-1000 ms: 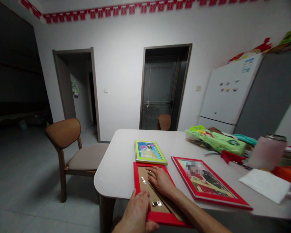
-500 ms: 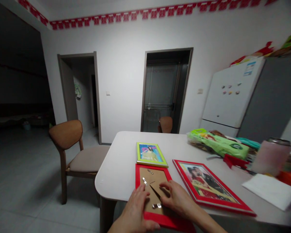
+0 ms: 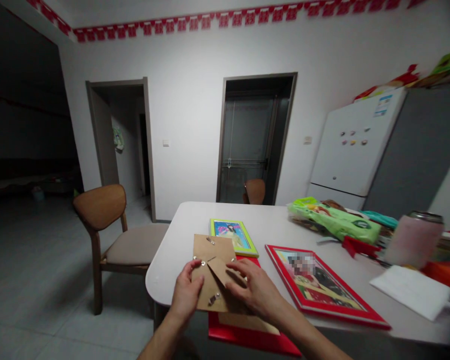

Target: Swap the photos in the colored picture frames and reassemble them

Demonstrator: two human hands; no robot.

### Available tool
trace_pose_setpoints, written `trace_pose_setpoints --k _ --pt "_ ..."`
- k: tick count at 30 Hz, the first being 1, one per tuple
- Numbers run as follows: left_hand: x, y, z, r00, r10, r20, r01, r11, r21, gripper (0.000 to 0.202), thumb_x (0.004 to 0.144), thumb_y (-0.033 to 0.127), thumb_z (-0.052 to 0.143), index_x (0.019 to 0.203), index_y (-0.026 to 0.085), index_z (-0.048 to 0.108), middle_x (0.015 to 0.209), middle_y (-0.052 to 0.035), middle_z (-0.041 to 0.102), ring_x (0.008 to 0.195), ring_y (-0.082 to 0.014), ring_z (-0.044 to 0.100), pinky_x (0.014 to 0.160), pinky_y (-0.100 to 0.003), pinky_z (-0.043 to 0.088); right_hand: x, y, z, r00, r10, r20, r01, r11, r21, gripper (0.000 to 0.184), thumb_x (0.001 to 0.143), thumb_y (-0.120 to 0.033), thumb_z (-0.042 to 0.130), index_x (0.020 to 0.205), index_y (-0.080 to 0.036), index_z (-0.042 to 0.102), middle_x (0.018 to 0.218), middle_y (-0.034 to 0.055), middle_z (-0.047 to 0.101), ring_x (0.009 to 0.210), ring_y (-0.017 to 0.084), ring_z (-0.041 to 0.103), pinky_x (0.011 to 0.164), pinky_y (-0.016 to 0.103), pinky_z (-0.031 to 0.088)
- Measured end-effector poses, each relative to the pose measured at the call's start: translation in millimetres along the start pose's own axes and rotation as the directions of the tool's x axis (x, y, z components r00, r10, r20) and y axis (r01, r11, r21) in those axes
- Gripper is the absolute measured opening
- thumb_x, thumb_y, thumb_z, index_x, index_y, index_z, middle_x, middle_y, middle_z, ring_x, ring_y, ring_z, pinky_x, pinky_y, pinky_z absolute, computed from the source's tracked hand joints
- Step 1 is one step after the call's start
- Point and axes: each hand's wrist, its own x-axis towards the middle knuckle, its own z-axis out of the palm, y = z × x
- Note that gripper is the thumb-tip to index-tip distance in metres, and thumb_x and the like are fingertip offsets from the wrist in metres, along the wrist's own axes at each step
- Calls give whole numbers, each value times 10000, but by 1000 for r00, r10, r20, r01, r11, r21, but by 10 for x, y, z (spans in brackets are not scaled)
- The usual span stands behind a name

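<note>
Both my hands hold a brown cardboard backing board (image 3: 210, 255) with small metal clips and a fold-out stand, lifted off the table and tilted toward me. My left hand (image 3: 185, 292) grips its left edge, thumb on top. My right hand (image 3: 253, 290) is closed on its right side over the stand flap. Under the board lies the small red photo frame (image 3: 247, 335), face down at the table's near edge. Just behind sits a green-framed picture (image 3: 232, 235), and to the right a larger red-framed photo (image 3: 322, 285) lies face up.
The white table (image 3: 172, 265) carries a green packet (image 3: 335, 222), a pink tumbler (image 3: 414, 240), white paper (image 3: 410, 290) and clutter at the right. A wooden chair (image 3: 112, 230) stands left of the table. A white fridge (image 3: 354, 150) and two doorways are behind.
The backing board has come out of the small red frame and is now raised in both hands. Before, both hands were pressing on it inside the frame.
</note>
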Motion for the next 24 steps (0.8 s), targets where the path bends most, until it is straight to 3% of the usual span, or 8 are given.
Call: trace_pose_setpoints --k 4,7,9,12,19,24 --pt "62 -13 -497 996 -75 -42 77 995 61 382 660 245 492 1026 146 445 857 -21 610 685 -140 596 629 -250 469 -19 339 38 998 56 -41 -58 998 -35 383 724 -378 422 996 -153 571 977 98 580 902 198 526 790 292 386" --pt "86 -73 -778 993 -91 -72 101 981 167 340 634 209 498 968 144 483 801 -10 617 687 -151 596 629 -256 464 -91 710 70 984 173 -51 -180 964 -198 400 723 -362 415 1006 -121 563 956 127 581 882 221 533 783 311 381" --pt "113 -125 -863 993 -80 -86 101 959 266 315 632 180 483 945 145 495 821 -11 618 746 -163 590 669 -261 454 -140 890 100 973 225 -56 -232 932 -279 404 716 -350 419 1017 -117 554 932 135 587 862 229 539 764 315 383" --pt "146 -187 -885 994 -47 -102 88 893 442 329 646 160 470 975 151 484 903 -25 606 859 -169 560 753 -257 415 -180 1009 151 958 283 -51 -284 902 -326 436 707 -335 423 1069 -110 515 950 147 591 876 236 541 759 316 381" --pt "57 -198 -827 992 8 -129 93 648 756 464 632 128 500 1087 172 424 1156 -76 468 1092 -213 392 917 -320 264 -125 983 174 949 312 -41 -309 896 -319 433 679 -222 399 1079 -81 489 944 165 612 862 235 563 715 298 389" --pt "-14 -79 -511 988 153 -27 -59 529 846 437 683 151 441 1118 149 410 1182 -75 454 1115 -193 367 950 -326 248 -118 1010 109 918 381 -113 -395 903 -169 533 635 -208 420 1149 -65 419 849 133 635 775 219 584 675 288 398"
